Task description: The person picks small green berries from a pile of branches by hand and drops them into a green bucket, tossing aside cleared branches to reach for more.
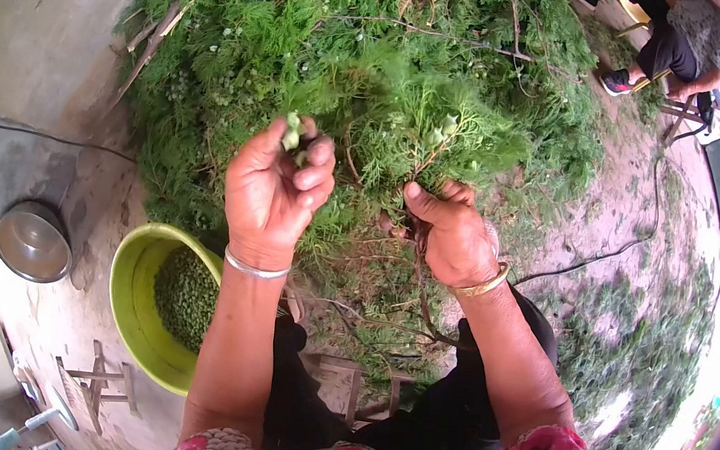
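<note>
My left hand [275, 190] is raised palm up, fingers curled around a few small green cones [292, 131] at the fingertips. To its right, my right hand [456, 240] pinches the stem of a leafy evergreen sprig [423, 133], thumb on top. Pale green cones [444, 130] sit among the sprig's feathery leaves. Beyond both hands rises a big heap of cut evergreen branches [246, 52]. Below and left of my left hand stands a yellow-green tub [126, 321], partly filled with loose green cones [184, 297].
A metal bowl [34, 241] lies on the floor at left, near a small wooden stool [96, 386]. Another person [698, 42] sits at the upper right. A dark cable [593, 267] crosses the floor, and scattered greenery [637, 347] covers the right side.
</note>
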The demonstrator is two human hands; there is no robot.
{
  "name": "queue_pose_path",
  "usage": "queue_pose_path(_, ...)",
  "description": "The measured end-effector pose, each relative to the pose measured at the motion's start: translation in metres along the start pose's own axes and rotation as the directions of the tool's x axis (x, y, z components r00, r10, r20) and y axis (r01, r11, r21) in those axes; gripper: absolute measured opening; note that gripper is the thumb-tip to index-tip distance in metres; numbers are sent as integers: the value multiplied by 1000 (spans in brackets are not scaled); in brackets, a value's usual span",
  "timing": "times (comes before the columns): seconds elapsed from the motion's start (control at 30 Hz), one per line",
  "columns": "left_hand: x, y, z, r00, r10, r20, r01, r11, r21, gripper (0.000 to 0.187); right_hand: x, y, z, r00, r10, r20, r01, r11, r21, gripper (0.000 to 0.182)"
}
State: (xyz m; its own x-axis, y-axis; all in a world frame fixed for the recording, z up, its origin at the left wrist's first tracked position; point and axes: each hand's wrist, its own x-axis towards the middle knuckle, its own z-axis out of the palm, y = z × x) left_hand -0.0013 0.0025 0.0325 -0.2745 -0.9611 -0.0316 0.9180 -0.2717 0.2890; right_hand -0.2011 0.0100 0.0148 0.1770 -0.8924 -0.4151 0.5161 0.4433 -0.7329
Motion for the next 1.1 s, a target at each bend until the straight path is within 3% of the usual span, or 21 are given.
queue_pose_path(0.13, -1, -9, 12, 993, 43, -114, -16, 973, 229, 31, -1, -11, 5, 994, 87, 65, -85, 996, -32, 17)
queue_pose_path(0.33, 1, -13, 7, 980, 147, -135, -104, 954, 282, 22, 3, -5, 1, 999, 36, 29, -35, 999, -42, 13)
queue_pose_path(0.4, 1, -16, 7, 950, 203, -238, -86, 900, 428, 20, 2, -3, 1, 999, 28, 40, -25, 996, -83, 16)
queue_pose_path(0.43, 2, -20, 16, 901, 279, -333, -31, 806, 592, 18, 2, -3, 1, 999, 19, 50, -12, 992, -122, 19)
queue_pose_path(0.47, 4, -25, 19, 899, 282, -334, -32, 806, 592, 18, 2, -2, 0, 998, 20, 52, -14, 992, -123, 19)
queue_pose_path(0.53, 6, -31, 22, 815, 454, -360, -21, 644, 764, 13, 1, -1, -1, 991, -56, 124, 88, 959, -270, 21)
queue_pose_path(0.67, 4, -26, 25, 857, 347, -380, 48, 681, 731, 10, -11, -10, 13, 989, -89, 121, 130, 912, -388, 17)
queue_pose_path(0.73, 3, -23, 23, 882, 294, -368, 109, 632, 767, 9, -10, -11, 13, 974, -39, 225, 156, 833, -530, 14)
queue_pose_path(0.87, 3, -22, 29, 933, 146, -328, 224, 476, 850, 4, -7, -5, 11, 961, -53, 271, 196, 821, -537, 11)
queue_pose_path(0.93, 3, -25, 28, 947, 163, -276, 177, 452, 874, 3, -8, -5, 14, 975, -50, 217, 144, 886, -441, 15)
queue_pose_path(1.0, 3, -29, 24, 898, 296, -326, 88, 604, 792, 8, -4, -3, 6, 984, -14, 178, 93, 892, -442, 18)
queue_pose_path(1.07, 2, -28, 19, 911, 309, -274, 27, 618, 786, 11, -3, -3, 3, 990, 19, 140, 45, 898, -438, 22)
queue_pose_path(1.1, 2, -27, 22, 889, 317, -330, 8, 711, 703, 12, -3, -3, 5, 990, 12, 143, 47, 917, -397, 25)
